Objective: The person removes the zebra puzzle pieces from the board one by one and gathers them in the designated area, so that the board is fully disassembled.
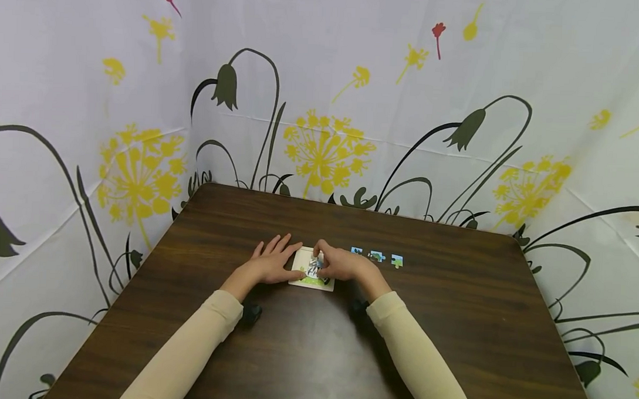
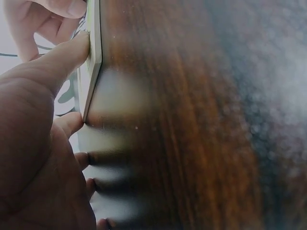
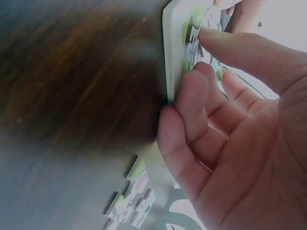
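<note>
A small jigsaw puzzle in a pale tray (image 1: 310,285) lies on the table, with a black-and-white figure on green. My left hand (image 1: 271,267) rests at its left side, fingers spread and straight. Its thumb (image 2: 76,50) presses on the near-left part of the puzzle. From the right, my right hand (image 1: 343,264) reaches over the tray with curled fingers, its thumb (image 3: 225,44) and index finger set on a puzzle piece in the picture. The fingers hide most of that piece. The other right fingers (image 3: 192,91) bend beside the tray's edge.
Three loose puzzle pieces lie in a row right of the tray: one beside the right hand (image 1: 356,250), a middle piece (image 1: 377,256) and a right-hand piece (image 1: 397,261). A dark wooden table (image 1: 484,322) carries everything. Behind it hangs a flower-patterned curtain (image 1: 323,88).
</note>
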Motion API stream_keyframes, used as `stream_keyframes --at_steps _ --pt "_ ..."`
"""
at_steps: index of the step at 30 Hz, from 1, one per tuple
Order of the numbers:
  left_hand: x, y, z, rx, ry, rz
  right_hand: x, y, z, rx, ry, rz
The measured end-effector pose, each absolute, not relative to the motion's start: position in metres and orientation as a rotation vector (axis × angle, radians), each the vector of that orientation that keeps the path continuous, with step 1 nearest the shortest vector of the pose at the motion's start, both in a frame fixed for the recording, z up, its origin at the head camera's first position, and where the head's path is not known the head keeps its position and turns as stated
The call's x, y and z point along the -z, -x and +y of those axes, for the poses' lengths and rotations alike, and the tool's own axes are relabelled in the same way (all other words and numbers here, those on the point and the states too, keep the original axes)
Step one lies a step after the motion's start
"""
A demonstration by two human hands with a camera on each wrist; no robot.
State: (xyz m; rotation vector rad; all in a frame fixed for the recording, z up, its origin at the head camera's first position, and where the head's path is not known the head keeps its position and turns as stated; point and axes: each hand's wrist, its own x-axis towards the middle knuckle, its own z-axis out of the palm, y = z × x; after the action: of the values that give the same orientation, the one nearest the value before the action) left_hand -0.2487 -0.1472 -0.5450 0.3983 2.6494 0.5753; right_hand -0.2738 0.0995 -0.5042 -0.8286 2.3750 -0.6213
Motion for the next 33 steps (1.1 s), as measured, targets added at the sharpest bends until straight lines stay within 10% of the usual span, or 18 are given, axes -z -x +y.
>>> stream_keyframes --at_steps 33 --pt "0.553 0.250 -0.148 -0.586 -0.402 2.653 0.515 0.266 0.100 0.738 0.882 2.586"
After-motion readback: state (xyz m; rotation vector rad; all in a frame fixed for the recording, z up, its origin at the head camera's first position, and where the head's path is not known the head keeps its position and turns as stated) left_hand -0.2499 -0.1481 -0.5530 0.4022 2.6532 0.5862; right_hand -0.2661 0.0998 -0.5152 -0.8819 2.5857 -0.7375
